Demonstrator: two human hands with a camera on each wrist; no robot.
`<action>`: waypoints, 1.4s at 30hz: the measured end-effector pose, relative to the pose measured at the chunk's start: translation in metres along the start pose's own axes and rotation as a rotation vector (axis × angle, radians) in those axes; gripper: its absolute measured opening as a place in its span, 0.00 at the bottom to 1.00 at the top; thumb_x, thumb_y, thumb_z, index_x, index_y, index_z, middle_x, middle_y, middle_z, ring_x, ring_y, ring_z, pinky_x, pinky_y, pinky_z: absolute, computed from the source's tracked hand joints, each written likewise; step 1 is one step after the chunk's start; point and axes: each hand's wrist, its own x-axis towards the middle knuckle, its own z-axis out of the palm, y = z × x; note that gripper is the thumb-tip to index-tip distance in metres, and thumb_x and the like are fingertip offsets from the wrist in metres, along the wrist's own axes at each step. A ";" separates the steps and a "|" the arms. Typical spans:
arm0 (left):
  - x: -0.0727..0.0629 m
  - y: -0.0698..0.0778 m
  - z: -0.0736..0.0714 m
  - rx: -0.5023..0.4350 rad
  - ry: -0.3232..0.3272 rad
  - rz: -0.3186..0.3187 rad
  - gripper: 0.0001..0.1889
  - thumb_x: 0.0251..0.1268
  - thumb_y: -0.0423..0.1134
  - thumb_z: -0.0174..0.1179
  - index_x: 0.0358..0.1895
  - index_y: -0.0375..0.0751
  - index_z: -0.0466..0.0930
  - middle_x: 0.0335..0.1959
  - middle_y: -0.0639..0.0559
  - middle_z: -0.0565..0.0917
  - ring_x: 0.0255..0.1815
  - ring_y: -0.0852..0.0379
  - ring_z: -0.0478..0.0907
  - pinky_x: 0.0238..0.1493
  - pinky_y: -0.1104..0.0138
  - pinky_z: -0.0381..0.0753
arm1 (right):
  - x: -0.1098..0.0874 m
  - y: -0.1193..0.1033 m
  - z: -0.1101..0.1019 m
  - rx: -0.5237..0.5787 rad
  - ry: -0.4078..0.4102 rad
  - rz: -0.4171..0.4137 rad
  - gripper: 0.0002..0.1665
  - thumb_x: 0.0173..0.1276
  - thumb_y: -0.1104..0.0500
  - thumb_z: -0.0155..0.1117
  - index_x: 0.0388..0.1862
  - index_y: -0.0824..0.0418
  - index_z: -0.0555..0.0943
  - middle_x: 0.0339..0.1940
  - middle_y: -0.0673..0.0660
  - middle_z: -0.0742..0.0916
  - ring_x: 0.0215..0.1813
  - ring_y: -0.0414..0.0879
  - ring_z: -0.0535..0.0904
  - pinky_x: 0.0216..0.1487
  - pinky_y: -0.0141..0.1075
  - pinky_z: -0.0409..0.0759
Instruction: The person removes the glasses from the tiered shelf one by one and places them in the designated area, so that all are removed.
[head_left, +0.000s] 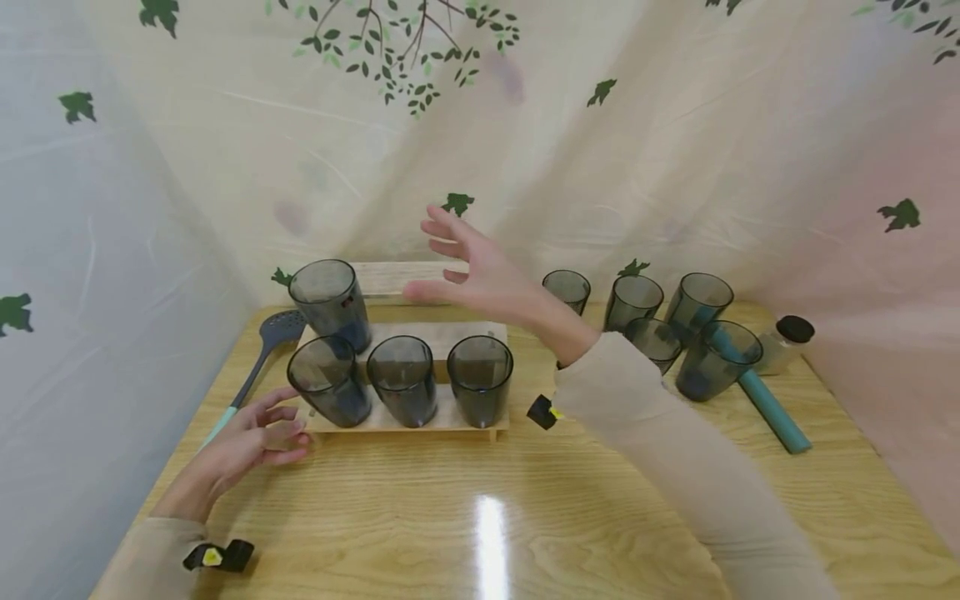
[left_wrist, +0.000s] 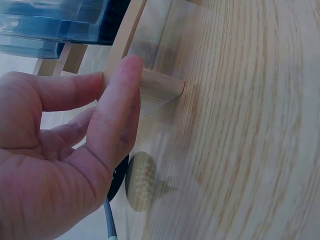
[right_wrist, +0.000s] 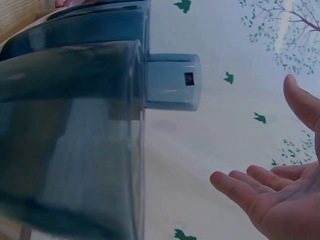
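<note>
A stepped wooden rack point(head_left: 468, 333) carries smoky grey glasses. On its front step stand a left glass point(head_left: 330, 383), a middle glass point(head_left: 402, 383) and a right glass point(head_left: 481, 383); another glass point(head_left: 330, 304) is on the step behind, at the left. My left hand point(head_left: 251, 437) is at the rack's front left corner, its curled finger and thumb appearing to pinch the shelf end point(left_wrist: 120, 47) in the left wrist view. Over the rack's back step, my right hand point(head_left: 483, 271) is raised with fingers spread, holding nothing. In the right wrist view its palm point(right_wrist: 285, 202) faces the glasses.
Several more grey glasses point(head_left: 633, 302) stand to the right, partly behind my right forearm. Near them are a jar with a black lid point(head_left: 795, 328) and a teal handle point(head_left: 772, 410). A dark slotted turner point(head_left: 279, 327) lies left of the rack. Printed cloth point(head_left: 525, 167) hangs behind.
</note>
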 end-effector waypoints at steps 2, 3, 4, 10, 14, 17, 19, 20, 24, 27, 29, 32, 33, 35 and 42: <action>0.001 0.000 0.000 0.000 0.000 -0.001 0.38 0.78 0.34 0.56 0.79 0.32 0.41 0.57 0.37 0.63 0.48 0.48 0.82 0.52 0.54 0.87 | 0.008 0.001 0.006 -0.014 -0.038 0.027 0.61 0.66 0.48 0.75 0.85 0.50 0.46 0.80 0.48 0.63 0.77 0.42 0.62 0.71 0.39 0.73; 0.001 -0.001 0.001 -0.001 0.000 -0.001 0.38 0.78 0.33 0.56 0.79 0.32 0.41 0.57 0.37 0.63 0.48 0.48 0.82 0.51 0.54 0.87 | 0.012 0.002 0.010 -0.021 -0.054 0.038 0.61 0.66 0.48 0.75 0.85 0.51 0.46 0.81 0.49 0.63 0.78 0.44 0.62 0.71 0.40 0.73; 0.001 -0.001 0.001 -0.001 0.001 -0.001 0.38 0.78 0.33 0.55 0.79 0.31 0.41 0.57 0.37 0.63 0.48 0.47 0.81 0.51 0.54 0.87 | 0.015 0.004 0.013 -0.027 -0.067 0.047 0.62 0.65 0.48 0.76 0.85 0.52 0.45 0.81 0.50 0.63 0.78 0.45 0.62 0.71 0.42 0.73; 0.002 -0.001 0.001 -0.002 -0.001 0.001 0.38 0.78 0.33 0.55 0.79 0.32 0.41 0.57 0.37 0.63 0.48 0.47 0.81 0.51 0.54 0.87 | 0.030 0.011 0.031 -0.024 -0.121 0.134 0.65 0.63 0.45 0.77 0.85 0.50 0.43 0.82 0.50 0.61 0.79 0.50 0.60 0.74 0.46 0.69; 0.003 -0.001 0.001 0.000 -0.005 -0.002 0.38 0.78 0.33 0.55 0.79 0.32 0.41 0.57 0.37 0.63 0.48 0.48 0.82 0.52 0.54 0.87 | 0.038 0.014 0.045 -0.032 -0.160 0.211 0.67 0.63 0.42 0.76 0.85 0.49 0.41 0.83 0.50 0.58 0.80 0.49 0.58 0.75 0.46 0.67; 0.005 -0.002 0.001 0.003 -0.010 -0.005 0.38 0.78 0.34 0.55 0.79 0.32 0.41 0.58 0.37 0.63 0.48 0.48 0.82 0.52 0.54 0.87 | 0.044 0.017 0.057 -0.044 -0.181 0.240 0.68 0.62 0.41 0.76 0.85 0.48 0.39 0.83 0.51 0.57 0.80 0.50 0.58 0.75 0.47 0.67; 0.006 -0.002 0.001 0.006 -0.013 -0.003 0.38 0.78 0.34 0.55 0.79 0.32 0.40 0.58 0.37 0.63 0.48 0.48 0.82 0.52 0.54 0.87 | 0.048 0.018 0.065 -0.055 -0.188 0.247 0.68 0.62 0.40 0.76 0.85 0.48 0.38 0.83 0.51 0.56 0.80 0.51 0.57 0.75 0.47 0.68; 0.006 -0.002 0.002 0.006 -0.015 -0.003 0.39 0.78 0.34 0.55 0.80 0.32 0.40 0.58 0.37 0.63 0.49 0.48 0.82 0.52 0.54 0.87 | 0.050 0.019 0.068 -0.053 -0.190 0.248 0.69 0.63 0.40 0.75 0.85 0.48 0.37 0.84 0.52 0.56 0.80 0.51 0.57 0.75 0.48 0.67; 0.008 -0.003 0.002 0.007 -0.019 0.007 0.39 0.78 0.35 0.56 0.80 0.33 0.40 0.58 0.37 0.63 0.49 0.49 0.82 0.53 0.54 0.87 | 0.055 0.020 0.080 -0.043 -0.180 0.243 0.69 0.63 0.42 0.76 0.85 0.48 0.37 0.84 0.53 0.55 0.81 0.49 0.53 0.76 0.48 0.66; 0.007 -0.003 0.001 0.005 -0.018 0.013 0.39 0.78 0.35 0.56 0.80 0.32 0.40 0.58 0.36 0.62 0.49 0.49 0.82 0.53 0.54 0.86 | 0.057 0.019 0.087 -0.064 -0.158 0.218 0.69 0.63 0.42 0.76 0.85 0.51 0.37 0.83 0.54 0.55 0.81 0.47 0.53 0.76 0.47 0.65; 0.007 -0.002 0.000 0.006 -0.017 0.013 0.39 0.78 0.34 0.55 0.80 0.32 0.40 0.58 0.36 0.62 0.49 0.49 0.82 0.53 0.53 0.86 | 0.058 0.019 0.091 -0.096 -0.146 0.192 0.68 0.63 0.42 0.76 0.85 0.53 0.39 0.83 0.54 0.56 0.81 0.47 0.55 0.76 0.45 0.65; 0.006 -0.002 -0.001 0.006 -0.017 0.009 0.38 0.78 0.34 0.55 0.79 0.32 0.40 0.58 0.36 0.63 0.49 0.49 0.81 0.53 0.53 0.86 | 0.060 0.019 0.096 -0.117 -0.134 0.177 0.66 0.65 0.43 0.74 0.85 0.55 0.40 0.82 0.56 0.58 0.79 0.47 0.58 0.75 0.41 0.67; 0.006 -0.002 -0.001 0.007 -0.019 0.009 0.38 0.78 0.34 0.55 0.79 0.32 0.40 0.58 0.36 0.63 0.49 0.49 0.81 0.53 0.53 0.86 | 0.061 0.020 0.097 -0.111 -0.131 0.176 0.64 0.65 0.44 0.74 0.85 0.56 0.42 0.82 0.56 0.60 0.79 0.47 0.59 0.74 0.40 0.68; 0.005 -0.002 0.000 0.008 -0.020 0.010 0.38 0.78 0.34 0.55 0.79 0.31 0.40 0.58 0.36 0.63 0.49 0.49 0.81 0.53 0.53 0.86 | 0.062 0.022 0.099 -0.090 -0.124 0.182 0.61 0.67 0.46 0.73 0.85 0.57 0.43 0.81 0.57 0.61 0.78 0.48 0.62 0.73 0.39 0.69; 0.003 -0.003 -0.001 0.012 -0.010 0.017 0.38 0.78 0.33 0.55 0.79 0.31 0.40 0.57 0.36 0.63 0.48 0.49 0.82 0.52 0.53 0.87 | 0.064 0.025 0.103 -0.089 -0.107 0.175 0.58 0.69 0.47 0.72 0.84 0.58 0.46 0.79 0.60 0.64 0.76 0.49 0.65 0.71 0.36 0.72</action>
